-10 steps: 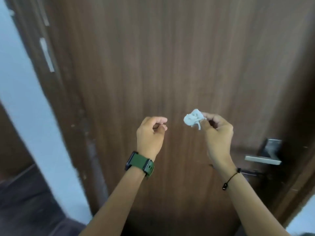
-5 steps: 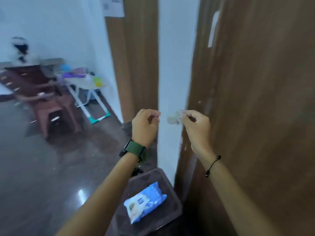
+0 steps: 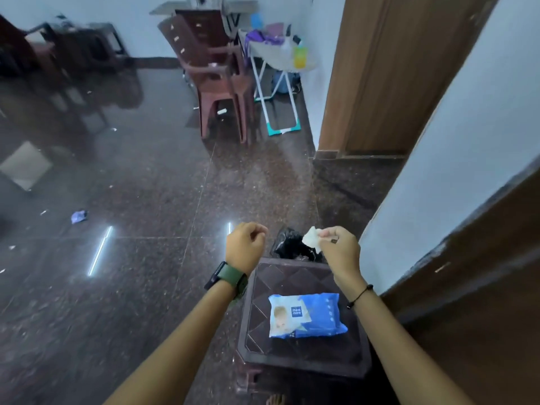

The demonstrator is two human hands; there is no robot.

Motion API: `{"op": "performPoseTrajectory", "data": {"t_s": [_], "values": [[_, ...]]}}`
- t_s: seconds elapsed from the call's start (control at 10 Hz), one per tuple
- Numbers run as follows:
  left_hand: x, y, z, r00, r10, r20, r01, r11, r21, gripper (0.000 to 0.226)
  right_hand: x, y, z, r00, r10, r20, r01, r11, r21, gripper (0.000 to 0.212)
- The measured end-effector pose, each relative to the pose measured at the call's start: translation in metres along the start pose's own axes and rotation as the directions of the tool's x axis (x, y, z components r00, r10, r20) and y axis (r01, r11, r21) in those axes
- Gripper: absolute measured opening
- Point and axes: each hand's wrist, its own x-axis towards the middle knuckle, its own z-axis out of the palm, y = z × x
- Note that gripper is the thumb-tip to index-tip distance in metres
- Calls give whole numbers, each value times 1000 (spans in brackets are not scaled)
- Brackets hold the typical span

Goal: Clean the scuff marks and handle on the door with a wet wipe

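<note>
Both forearms are bare, with no sleeves showing. The left wrist wears a dark watch [image 3: 217, 275] on a green strap [image 3: 233, 278]. A thin black cord bracelet [image 3: 360, 296] circles the right wrist.

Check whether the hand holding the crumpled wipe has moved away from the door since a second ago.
Yes. The right hand with the wipe swung left off the door, now above the stool and black bag.

A right hand [image 3: 340, 249] pinches a crumpled wet wipe [image 3: 312, 240] above a black bag [image 3: 292, 244] on the dark polished floor [image 3: 131, 200], while the left hand [image 3: 245, 248], a green-strapped watch [image 3: 229, 280] on its wrist, is curled closed just beside it. Near, a blue pack of wipes [image 3: 306, 315] lies on a brown plastic stool [image 3: 304, 352]. The dark door [image 3: 482, 273] edges in at right; stacked chairs [image 3: 216, 74] stand far off
</note>
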Motion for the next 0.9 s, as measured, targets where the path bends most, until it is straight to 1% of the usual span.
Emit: {"op": "performPoseTrajectory", "data": {"t_s": [0.1, 0.2, 0.3, 0.4, 0.5, 0.6, 0.7, 0.8, 0.9], "values": [[35, -32, 37, 996, -64, 62, 62, 998, 31, 15, 37, 28, 19, 1000, 21, 8, -21, 997, -73, 6], [73, -65, 81, 979, -122, 164, 109, 990, 84, 16, 79, 64, 40, 998, 63, -17, -64, 991, -115, 6], [107, -96, 119, 953, -183, 241, 151, 978, 146, 18, 122, 100, 62, 991, 134, -17, -135, 981, -136, 16], [138, -128, 154, 929, -245, 278, 196, 962, 191, 19, 168, 138, 94, 981, 189, 46, -180, 972, -150, 20], [165, -157, 187, 918, -272, 290, 216, 953, 211, 20, 213, 175, 131, 974, 200, 105, -167, 952, -257, 17], [182, -182, 213, 929, -252, 270, 198, 957, 212, 20, 253, 207, 168, 958, 223, 183, -156, 934, -320, 21], [192, -201, 229, 938, -254, 238, 199, 952, 232, 20, 279, 237, 192, 890, 251, 381, -56, 889, -454, 38], [194, -207, 235, 946, -240, 217, 187, 953, 237, 20, 287, 259, 196, 856, 325, 403, -118, 880, -460, 46], [192, -204, 235, 942, -270, 201, 220, 945, 241, 20, 280, 264, 192, 874, 327, 359, -143, 880, -453, 35]]}}
